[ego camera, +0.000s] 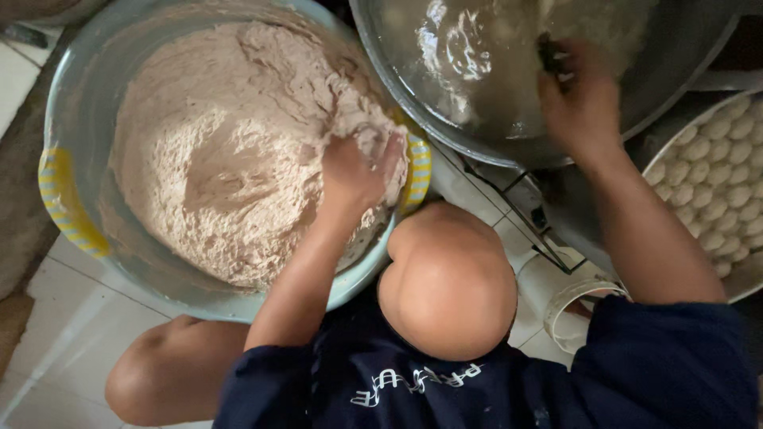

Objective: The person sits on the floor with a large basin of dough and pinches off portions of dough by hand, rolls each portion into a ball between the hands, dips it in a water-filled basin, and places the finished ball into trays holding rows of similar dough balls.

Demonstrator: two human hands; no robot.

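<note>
I see a tray [666,141] of pale dough balls [719,171] and what may be a tape roll [574,306] on white floor tiles [56,334].

Pale blue tub [79,95], yellow-striped handles [63,202]

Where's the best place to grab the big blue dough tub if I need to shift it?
Probably by its two yellow-striped rim handles, one on the tub's left edge, the other on the right, beside the left hand buried in the dough. The blue tub is wide, round and full, so a grip from both sides looks steadier than the smooth rim.
</note>
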